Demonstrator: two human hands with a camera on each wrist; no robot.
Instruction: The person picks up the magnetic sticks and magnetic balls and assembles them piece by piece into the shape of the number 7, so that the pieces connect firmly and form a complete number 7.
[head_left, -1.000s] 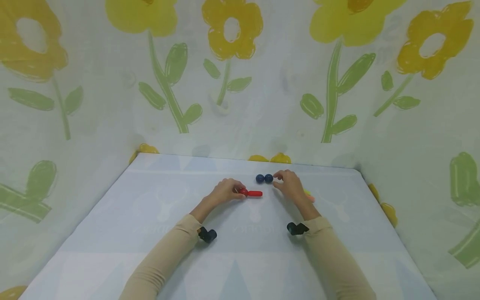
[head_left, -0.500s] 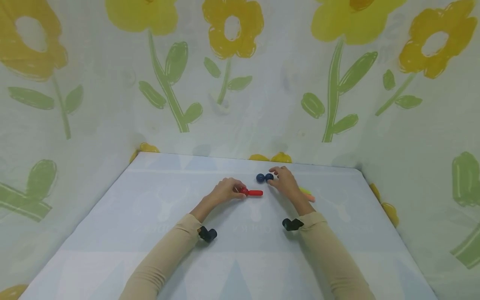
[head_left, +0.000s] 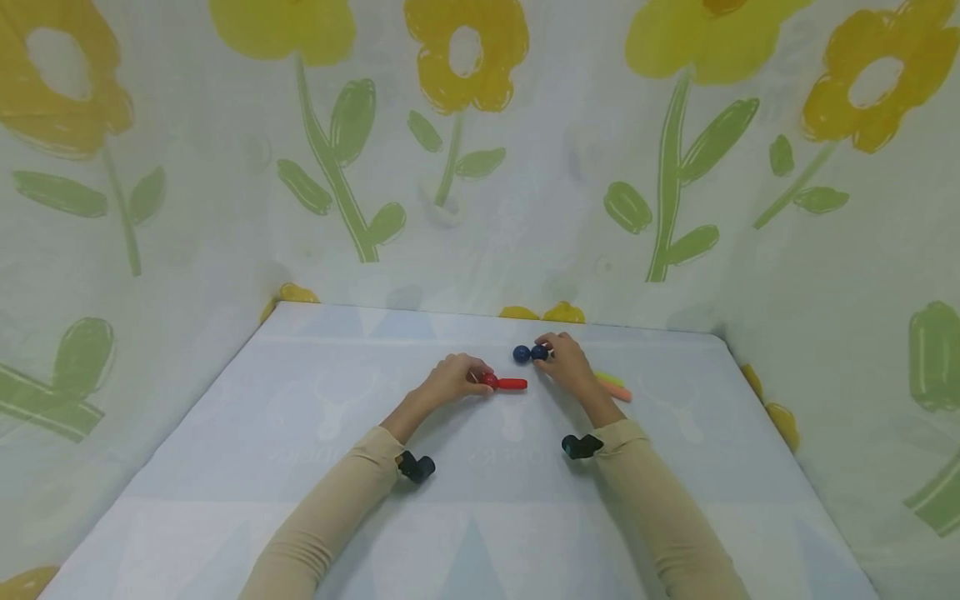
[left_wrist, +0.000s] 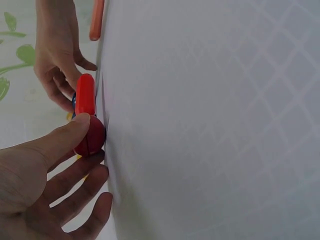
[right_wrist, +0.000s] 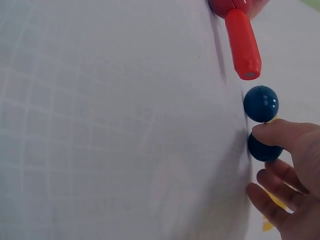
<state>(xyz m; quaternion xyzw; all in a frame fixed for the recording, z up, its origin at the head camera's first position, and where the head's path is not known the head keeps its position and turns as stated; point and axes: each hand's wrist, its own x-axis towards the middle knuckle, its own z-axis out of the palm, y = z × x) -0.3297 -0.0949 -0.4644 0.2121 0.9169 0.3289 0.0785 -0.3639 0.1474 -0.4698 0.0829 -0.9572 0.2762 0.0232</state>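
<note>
My left hand [head_left: 453, 379] pinches a red ball [head_left: 490, 381] between thumb and fingers. A short red rod [head_left: 513, 384] with a small grey spot in its end face extends rightward from that ball. Behind it, two dark blue balls [head_left: 521, 354] lie side by side. My right hand [head_left: 567, 367] grips the right-hand one of the pair. In the right wrist view the thumb lies across this gripped blue ball [right_wrist: 261, 150], and the other blue ball [right_wrist: 261, 103] is beside it, near the tip of the red rod [right_wrist: 242, 47].
Beside my right wrist lie an orange rod [head_left: 618, 390] and a yellow-green rod [head_left: 607, 378], partly hidden by the hand. The white table [head_left: 480, 475] ends at a flower-printed curtain [head_left: 525, 208] behind and on both sides. Each wrist carries a small black camera [head_left: 416, 467].
My right hand has moved left to the blue balls, and its thumb and fingers have closed on the right one. My left hand keeps holding the red ball in place.
</note>
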